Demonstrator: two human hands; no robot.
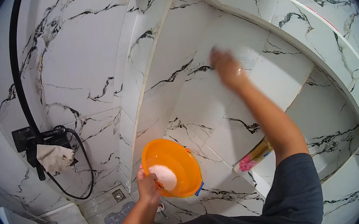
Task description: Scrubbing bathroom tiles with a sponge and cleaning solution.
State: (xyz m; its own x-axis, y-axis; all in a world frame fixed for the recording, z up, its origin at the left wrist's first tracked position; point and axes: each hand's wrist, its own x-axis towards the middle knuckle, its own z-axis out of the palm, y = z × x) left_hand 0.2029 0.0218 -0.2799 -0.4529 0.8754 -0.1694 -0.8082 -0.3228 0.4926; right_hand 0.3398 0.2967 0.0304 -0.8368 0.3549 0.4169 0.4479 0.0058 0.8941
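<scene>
My left hand [149, 187] grips the rim of an orange plastic bucket [185, 164], tilted, with white suds [163, 177] inside it. Something pink shows at the rim beside my fingers. My right arm reaches out over a tiled basin [205, 105] of white, black-veined marble pattern. My right hand [227, 68] is blurred, close to the basin's wet-looking surface. Its fingertips look dark, and whether they hold anything cannot be made out.
A gold spray can [254, 155] with pink flowers lies by my right elbow. Black shower fittings [50, 140] with a hose and a draped pale cloth [55, 157] are on the left wall. Below are a floor drain [118, 195] and a grey mat [120, 216]. A curved rim [290, 34] bounds the basin.
</scene>
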